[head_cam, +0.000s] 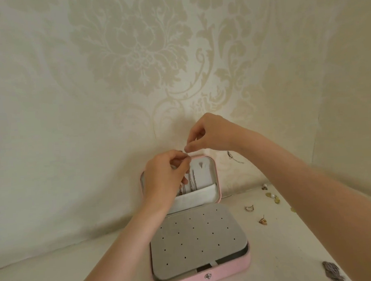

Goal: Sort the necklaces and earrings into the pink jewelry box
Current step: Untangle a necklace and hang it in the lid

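The pink jewelry box [236,272] lies open on the table, its lid [213,177] standing upright against the wall. A grey earring pad [197,241] with several small holes covers the base. Thin silver necklace chains [192,181] hang inside the lid above a white pocket. My left hand [167,180] and my right hand [208,134] meet at the lid's top edge, both pinching a small silver necklace clasp [186,153] between fingertips. Another chain [233,157] dangles below my right wrist. Loose earrings [263,220] lie on the table to the right of the box.
A ring-like silver earring [249,208], gold and pearl pieces [271,197] and a small stud [264,186] are scattered at the right near the wall. A grey textured item [332,272] lies at the bottom right. Patterned cream wallpaper rises right behind the box.
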Demonstrator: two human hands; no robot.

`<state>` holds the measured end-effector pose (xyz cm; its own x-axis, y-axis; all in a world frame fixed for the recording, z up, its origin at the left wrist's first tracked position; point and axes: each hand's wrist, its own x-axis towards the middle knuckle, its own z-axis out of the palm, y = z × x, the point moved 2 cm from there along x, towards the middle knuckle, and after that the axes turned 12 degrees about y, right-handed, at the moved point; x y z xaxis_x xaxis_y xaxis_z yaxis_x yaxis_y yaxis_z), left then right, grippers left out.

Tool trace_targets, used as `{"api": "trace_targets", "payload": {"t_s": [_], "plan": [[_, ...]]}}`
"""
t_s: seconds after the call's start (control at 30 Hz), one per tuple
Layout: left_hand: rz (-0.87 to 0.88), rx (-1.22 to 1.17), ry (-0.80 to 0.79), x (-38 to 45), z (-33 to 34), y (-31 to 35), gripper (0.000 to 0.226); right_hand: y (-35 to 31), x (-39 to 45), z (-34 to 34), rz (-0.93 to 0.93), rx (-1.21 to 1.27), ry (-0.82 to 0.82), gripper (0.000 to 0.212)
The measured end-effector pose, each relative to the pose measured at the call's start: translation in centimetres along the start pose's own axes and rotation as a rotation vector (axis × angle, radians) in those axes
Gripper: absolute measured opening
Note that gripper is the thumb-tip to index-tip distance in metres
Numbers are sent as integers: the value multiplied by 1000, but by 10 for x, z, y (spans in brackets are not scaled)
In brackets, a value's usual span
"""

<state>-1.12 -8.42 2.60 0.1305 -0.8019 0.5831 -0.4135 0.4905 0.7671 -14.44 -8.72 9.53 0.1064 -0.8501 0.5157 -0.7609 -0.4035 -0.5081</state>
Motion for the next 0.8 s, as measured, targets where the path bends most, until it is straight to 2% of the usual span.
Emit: {"api": "trace_targets", "payload": {"t_s": [0.2, 0.33, 0.43, 0.6, 0.7, 0.8], "plan": [[31, 78, 29, -9, 6, -15, 13, 19, -18, 16, -14, -93, 288, 13], [166, 255, 66, -11, 9, -19, 31, 35, -33, 25, 1, -134, 412, 18], [243, 481, 107, -10, 10, -16, 40, 41, -38, 30, 30, -175, 420, 23], [266, 662, 92, -6, 11, -12, 47, 43, -42, 35, 53, -206, 428, 21], [271, 612, 86, -6, 6, -13, 48, 48, -46, 35, 57, -207, 389, 18], [328, 520, 147, -11, 0, -12, 37, 52, -50, 34, 50, -182, 357, 18]]}}
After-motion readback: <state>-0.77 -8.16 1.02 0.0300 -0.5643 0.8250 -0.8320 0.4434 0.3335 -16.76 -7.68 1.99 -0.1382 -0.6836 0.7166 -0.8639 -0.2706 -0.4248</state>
